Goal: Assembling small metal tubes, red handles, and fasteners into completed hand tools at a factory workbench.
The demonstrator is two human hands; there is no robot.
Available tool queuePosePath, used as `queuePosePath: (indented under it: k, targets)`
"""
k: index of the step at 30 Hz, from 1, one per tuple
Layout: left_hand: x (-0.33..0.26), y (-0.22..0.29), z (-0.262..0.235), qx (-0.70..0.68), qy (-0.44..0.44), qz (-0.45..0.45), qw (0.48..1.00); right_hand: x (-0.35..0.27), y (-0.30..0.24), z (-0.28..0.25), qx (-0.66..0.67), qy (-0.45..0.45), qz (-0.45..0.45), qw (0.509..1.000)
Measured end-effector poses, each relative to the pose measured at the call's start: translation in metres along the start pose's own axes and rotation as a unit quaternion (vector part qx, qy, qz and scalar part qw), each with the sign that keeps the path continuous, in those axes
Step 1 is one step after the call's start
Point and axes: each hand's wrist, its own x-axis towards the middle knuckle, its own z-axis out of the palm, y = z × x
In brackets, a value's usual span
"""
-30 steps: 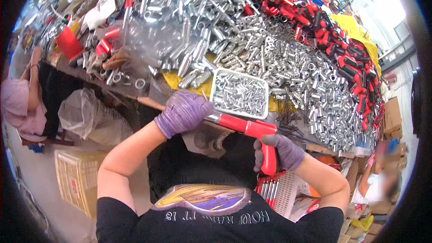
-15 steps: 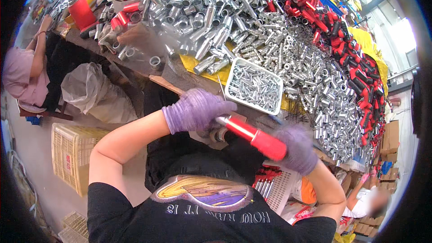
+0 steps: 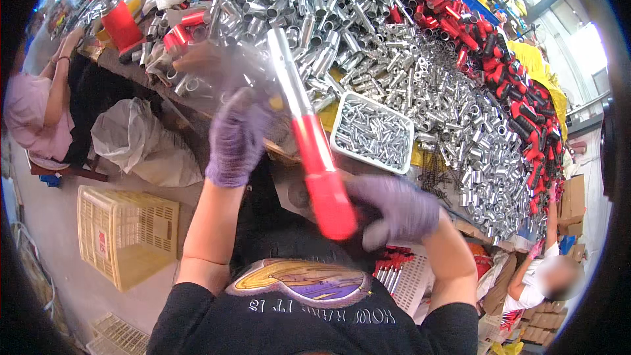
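Since half a second ago the red-handled tool (image 3: 315,158) swung upright, silver shaft pointing at the tabletop (image 3: 460,158). Right hand (image 3: 394,207) wraps its red grip; left hand (image 3: 238,135) sits beside the shaft, blurry, maybe touching. One white tray (image 3: 373,133) of small silver tubes, one yellow basket (image 3: 125,233) below.

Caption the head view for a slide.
Gloved left hand and right hand flank a red-handled metal tool above heaped silver tubes.

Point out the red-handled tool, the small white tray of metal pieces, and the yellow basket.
red-handled tool (image 3: 323,187), head view, on its red grip.
small white tray (image 3: 336,133), head view, on its left rim.
yellow basket (image 3: 135,213), head view, on its top rim.
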Motion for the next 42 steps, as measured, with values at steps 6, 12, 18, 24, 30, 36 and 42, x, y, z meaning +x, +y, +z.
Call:
queuePosePath:
  k: [6, 12, 18, 24, 30, 36, 42]
  targets:
    - [-0.017, -0.049, 0.004, 0.208, -0.048, -0.178, 0.961, 0.133, 0.088, -0.089, -0.338, 0.267, 0.317, 0.845]
    - [-0.019, -0.081, -0.021, 0.395, -0.21, -0.145, 0.882, 0.174, 0.131, -0.101, -0.308, 0.257, 0.381, 0.833]
    - [-0.025, -0.083, -0.024, 0.312, -0.192, -0.122, 0.923, 0.147, 0.12, -0.094, -0.286, 0.387, 0.188, 0.856]
    - [-0.02, -0.077, -0.023, 0.283, -0.211, -0.182, 0.918, 0.076, 0.049, -0.049, 0.0, 0.407, -0.005, 0.914]
    - [-0.023, -0.086, -0.028, 0.293, -0.205, -0.165, 0.919, 0.057, 0.031, -0.016, -0.18, 0.403, -0.059, 0.895]
    - [-0.023, -0.09, -0.035, 0.332, -0.207, -0.147, 0.909, 0.08, 0.045, -0.07, -0.113, 0.358, -0.001, 0.927]
    - [-0.025, -0.09, -0.03, 0.353, -0.223, -0.127, 0.9, 0.188, 0.116, -0.134, -0.237, 0.346, 0.229, 0.879]
